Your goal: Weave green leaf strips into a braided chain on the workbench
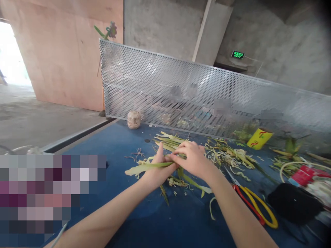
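Observation:
My left hand (161, 168) is closed around a folded bunch of long, pale green leaf strips. One broad leaf strip (141, 168) sticks out to the left across my wrist, and my left thumb points up. With its fingertips pinched, my right hand (192, 158) meets the left at the same strips. Another leaf strip (195, 184) hangs from between the hands toward the lower right. The exact fold under my fingers is hidden. Just beyond the hands lies a pile of cut leaf strips (168, 139), and curled scraps (178, 182) lie beneath them.
Scissors (254, 205) with red and yellow handles lie at right, beside a black object (294, 203). A yellow roll (260, 138) and shredded leaves (227, 153) are farther back. A whitish, wrapped-looking roll (133, 120) stands before the perforated metal screen (155, 79). The blue table's (95, 148) left edge shows.

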Demonstrator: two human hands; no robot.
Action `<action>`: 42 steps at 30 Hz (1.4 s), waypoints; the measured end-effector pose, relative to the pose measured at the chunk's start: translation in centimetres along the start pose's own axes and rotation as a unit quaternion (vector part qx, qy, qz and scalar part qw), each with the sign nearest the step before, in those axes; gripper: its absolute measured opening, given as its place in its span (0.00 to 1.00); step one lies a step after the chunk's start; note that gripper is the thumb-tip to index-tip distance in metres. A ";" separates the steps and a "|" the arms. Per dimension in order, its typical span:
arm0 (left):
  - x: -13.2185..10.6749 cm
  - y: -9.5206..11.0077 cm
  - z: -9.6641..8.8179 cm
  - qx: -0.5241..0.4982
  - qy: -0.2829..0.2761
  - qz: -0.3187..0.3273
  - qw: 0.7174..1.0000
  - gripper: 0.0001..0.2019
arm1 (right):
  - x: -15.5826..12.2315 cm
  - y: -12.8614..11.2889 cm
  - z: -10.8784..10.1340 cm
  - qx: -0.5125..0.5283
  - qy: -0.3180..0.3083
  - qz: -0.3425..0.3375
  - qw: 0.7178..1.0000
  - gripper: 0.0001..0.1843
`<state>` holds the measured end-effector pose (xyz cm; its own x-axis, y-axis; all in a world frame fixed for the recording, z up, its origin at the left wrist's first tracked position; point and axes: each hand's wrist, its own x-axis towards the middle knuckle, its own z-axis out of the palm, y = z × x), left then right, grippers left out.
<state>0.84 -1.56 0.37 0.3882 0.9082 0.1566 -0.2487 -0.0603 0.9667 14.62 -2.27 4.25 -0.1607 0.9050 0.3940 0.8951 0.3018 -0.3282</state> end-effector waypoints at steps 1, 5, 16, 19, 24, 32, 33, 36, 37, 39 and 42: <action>0.0 -0.2 0.0 -0.007 -0.015 0.000 1.000 0.52 | 0.3 -0.1 0.0 0.015 -0.031 -0.001 0.999 0.13; 0.0 -0.8 -0.1 -0.031 -0.019 0.020 0.999 0.51 | 0.8 0.3 0.3 0.233 -0.097 -0.009 0.967 0.07; 0.4 -0.1 -0.3 -0.015 -0.001 0.008 1.000 0.53 | 1.2 1.1 -0.7 0.496 0.111 -0.041 0.860 0.09; 0.7 -0.3 -0.6 0.000 0.025 -0.001 1.000 0.52 | 0.5 1.2 -1.7 0.477 0.123 -0.054 0.868 0.06; 1.1 -0.4 -0.9 -0.006 0.033 0.006 0.999 0.52 | -1.5 0.9 -2.3 0.255 0.046 -0.083 0.962 0.08; 1.3 -0.6 -1.0 -0.011 0.033 -0.022 0.999 0.52 | -2.4 1.7 -0.5 0.151 0.137 -0.023 0.979 0.01; 1.3 -0.6 -1.0 -0.010 0.030 -0.027 0.999 0.52 | -2.5 1.9 -0.3 0.154 0.148 -0.023 0.977 0.03; 1.1 -0.2 -0.7 -0.022 0.033 -0.046 0.998 0.51 | -2.7 2.1 0.0 0.104 0.151 -0.072 0.980 0.15; 1.0 -0.1 -0.6 -0.030 0.038 -0.054 0.997 0.50 | -2.8 2.1 0.1 0.075 0.144 -0.100 0.982 0.17; 0.9 0.3 -0.3 -0.042 0.053 -0.076 0.995 0.48 | -2.9 2.2 0.2 0.032 0.127 -0.152 0.980 0.20; 0.8 0.7 0.1 -0.039 0.071 -0.104 0.991 0.46 | -3.0 2.3 0.5 0.019 0.117 -0.176 0.977 0.19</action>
<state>1.04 -0.91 1.20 0.3103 0.9473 -0.0803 -0.2468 0.1618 0.9555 16.99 -4.14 1.87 -0.3516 0.6513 0.6725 0.7854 0.5961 -0.1667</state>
